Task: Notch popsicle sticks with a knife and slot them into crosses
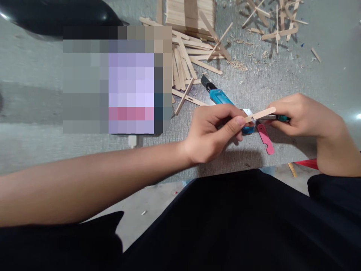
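My left hand [217, 131] pinches a wooden craft stick [264, 113] between thumb and fingers, its rounded end pointing right. My right hand [299, 113] is closed around a slim metal tool with a black-and-green handle [282, 117]; its tip meets the stick close to my left thumb. Fingers hide part of that tool, so its exact kind is unclear. Beneath and behind my left fingers lies a blue utility knife [221, 97] with a black end. A pink flat piece [266, 140] with a hole and a notch sits just below the stick.
Loose craft sticks [183, 60] and a stacked bundle [190, 17] lie at the back. Crossed stick pieces [278, 28] and wood shavings [237, 64] are scattered at back right. A pixelated screen [131, 86] with a white cable plug [132, 141] and a black shiny object [59, 15] are left.
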The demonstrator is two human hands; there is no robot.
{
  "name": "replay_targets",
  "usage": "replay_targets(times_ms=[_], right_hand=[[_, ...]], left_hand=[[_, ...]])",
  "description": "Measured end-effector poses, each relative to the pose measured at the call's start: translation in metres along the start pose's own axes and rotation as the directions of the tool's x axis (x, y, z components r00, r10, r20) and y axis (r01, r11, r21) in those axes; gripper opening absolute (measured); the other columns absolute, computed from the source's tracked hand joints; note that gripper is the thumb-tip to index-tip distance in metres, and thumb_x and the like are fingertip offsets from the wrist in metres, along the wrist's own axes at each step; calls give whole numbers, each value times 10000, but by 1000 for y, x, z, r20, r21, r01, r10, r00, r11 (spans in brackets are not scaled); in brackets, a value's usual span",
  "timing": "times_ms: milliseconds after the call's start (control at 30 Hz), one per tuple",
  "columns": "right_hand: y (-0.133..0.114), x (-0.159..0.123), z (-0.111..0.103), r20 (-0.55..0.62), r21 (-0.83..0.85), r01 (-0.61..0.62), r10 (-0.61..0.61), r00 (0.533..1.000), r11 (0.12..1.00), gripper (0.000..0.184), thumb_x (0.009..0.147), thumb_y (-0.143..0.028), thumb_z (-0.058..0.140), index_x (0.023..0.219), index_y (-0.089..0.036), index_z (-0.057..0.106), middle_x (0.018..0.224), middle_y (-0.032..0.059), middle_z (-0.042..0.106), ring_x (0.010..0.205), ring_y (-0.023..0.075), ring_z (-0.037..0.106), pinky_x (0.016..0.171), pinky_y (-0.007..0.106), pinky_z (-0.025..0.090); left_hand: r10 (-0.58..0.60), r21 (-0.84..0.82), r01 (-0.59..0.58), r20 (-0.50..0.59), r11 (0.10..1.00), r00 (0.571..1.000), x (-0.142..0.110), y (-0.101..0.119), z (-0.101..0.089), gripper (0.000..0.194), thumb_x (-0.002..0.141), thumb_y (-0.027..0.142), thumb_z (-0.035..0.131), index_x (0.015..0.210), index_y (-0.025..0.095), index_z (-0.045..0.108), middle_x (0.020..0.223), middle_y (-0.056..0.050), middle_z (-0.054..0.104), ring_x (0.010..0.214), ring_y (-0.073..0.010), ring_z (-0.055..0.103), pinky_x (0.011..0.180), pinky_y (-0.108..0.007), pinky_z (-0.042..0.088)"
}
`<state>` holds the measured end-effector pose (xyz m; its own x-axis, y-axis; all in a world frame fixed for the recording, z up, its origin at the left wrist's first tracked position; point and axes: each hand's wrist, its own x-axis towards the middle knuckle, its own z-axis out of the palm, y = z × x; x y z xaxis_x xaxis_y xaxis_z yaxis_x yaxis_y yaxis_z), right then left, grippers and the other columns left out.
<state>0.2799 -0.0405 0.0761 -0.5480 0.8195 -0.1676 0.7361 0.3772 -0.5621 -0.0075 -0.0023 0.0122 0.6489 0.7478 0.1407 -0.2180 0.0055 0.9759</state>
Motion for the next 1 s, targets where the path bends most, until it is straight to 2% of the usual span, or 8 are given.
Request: replay_targets(times_ms=[100, 200, 333, 467, 667, 833, 1000], right_hand=[[3, 1, 1, 19, -45, 11, -11, 1000, 999, 111, 1056, -332, 654, 982, -311, 734, 795, 3, 725, 645, 192, 564, 643, 382, 379], [2, 2, 1, 26, -68, 40, -38, 999, 997, 97, 1045, -285, 639, 967, -293, 697, 775, -3, 686, 637, 180, 555, 640, 368, 375], [-2, 3, -1, 72, -105, 73, -65, 995, 992, 107, 1059, -231, 597, 991, -266, 672, 779, -6, 661, 653, 170, 561, 653, 345, 386], [-4, 5, -2, 89, -111, 133, -124, 988, 985, 132, 1087, -227, 559, 999, -249, 655, 786, -5, 631, 656, 162, 548, 649, 327, 408], [-4, 4, -1, 43, -32, 185, -183, 982, 982, 121, 1094, -190, 611, 1006, -241, 677, 776, -24, 649, 634, 136, 555, 628, 297, 421], [-7, 7, 4, 10, 107, 247, -249, 968, 963, 96, 1108, -176, 668, 1051, -233, 720, 825, -41, 751, 659, 104, 663, 644, 246, 467], [-12, 12, 16, -67, 192, 337, -331, 941, 922, 66, 1132, -189, 680, 1115, -222, 735, 826, -54, 779, 653, 82, 692, 652, 217, 481]], left_hand=[[-35, -34, 35, -12, 999, 999, -2, -3, 2, 371, 1125, 532, 777, 946, 207, 768, 738, -5, 787, 529, -108, 682, 496, -243, 563], [-23, -16, 23, -13, 1000, 1000, -1, -5, 2, 303, 1135, 443, 758, 939, 212, 755, 675, 15, 745, 475, -87, 615, 442, -203, 504], [-37, -25, 37, -2, 999, 999, 1, -7, 2, 282, 1109, 380, 787, 886, 217, 733, 673, 16, 747, 475, -80, 599, 440, -188, 487], [-5, -83, 9, 41, 997, 999, 4, -8, 2, 372, 1113, 461, 804, 853, 208, 723, 679, 2, 762, 472, -77, 601, 443, -184, 492], [7, -174, 7, 80, 985, 997, 10, -11, 2, 522, 1044, 670, 852, 845, 198, 750, 690, -16, 770, 490, -89, 641, 455, -197, 523], [49, -190, -33, 75, 981, 996, 16, -12, 3, 567, 940, 702, 943, 791, 191, 747, 665, -19, 732, 528, -110, 676, 502, -219, 566], [38, -229, -14, 100, 973, 994, 17, -10, 2, 544, 910, 693, 975, 875, 198, 751, 722, -7, 754, 508, -106, 678, 473, -216, 560]])
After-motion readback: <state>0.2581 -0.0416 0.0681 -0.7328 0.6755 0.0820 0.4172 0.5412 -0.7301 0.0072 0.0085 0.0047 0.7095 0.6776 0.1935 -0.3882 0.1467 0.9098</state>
